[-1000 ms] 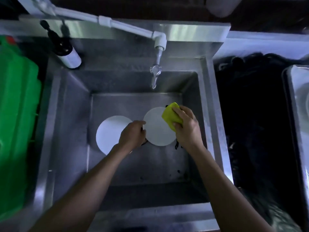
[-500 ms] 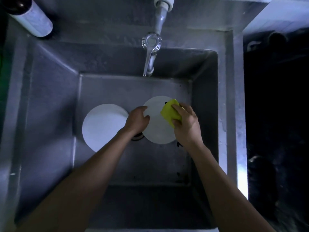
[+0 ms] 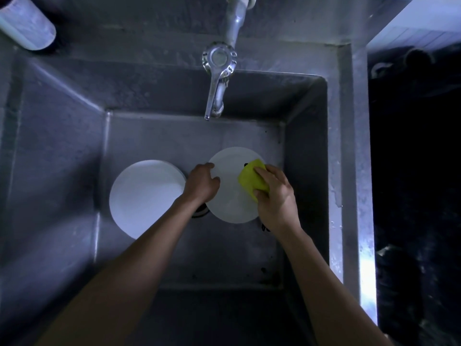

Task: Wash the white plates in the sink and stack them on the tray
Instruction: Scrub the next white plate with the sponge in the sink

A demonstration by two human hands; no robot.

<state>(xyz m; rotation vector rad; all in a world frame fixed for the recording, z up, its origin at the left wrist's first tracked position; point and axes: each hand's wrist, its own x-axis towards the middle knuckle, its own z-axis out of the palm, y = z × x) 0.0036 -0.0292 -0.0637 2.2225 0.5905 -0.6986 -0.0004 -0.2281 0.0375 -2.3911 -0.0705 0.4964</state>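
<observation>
Two white plates lie in the steel sink (image 3: 62,136). The right plate (image 3: 230,196) rests near the sink's right wall; my left hand (image 3: 202,183) grips its left rim. My right hand (image 3: 274,196) presses a yellow sponge (image 3: 250,179) on that plate's right side. The left plate (image 3: 147,196) lies flat on the sink floor, just left of my left wrist and untouched. No tray is in view.
A chrome tap (image 3: 218,78) hangs over the back of the sink, with no water seen running. A white bottle (image 3: 27,28) stands at the back left corner. A dark area (image 3: 414,171) lies beyond the sink's right rim. The drain (image 3: 199,212) peeks out under my left wrist.
The view has dropped closer to the sink. My right hand with the sponge has slid slightly across the right plate while my left hand keeps hold of its rim.
</observation>
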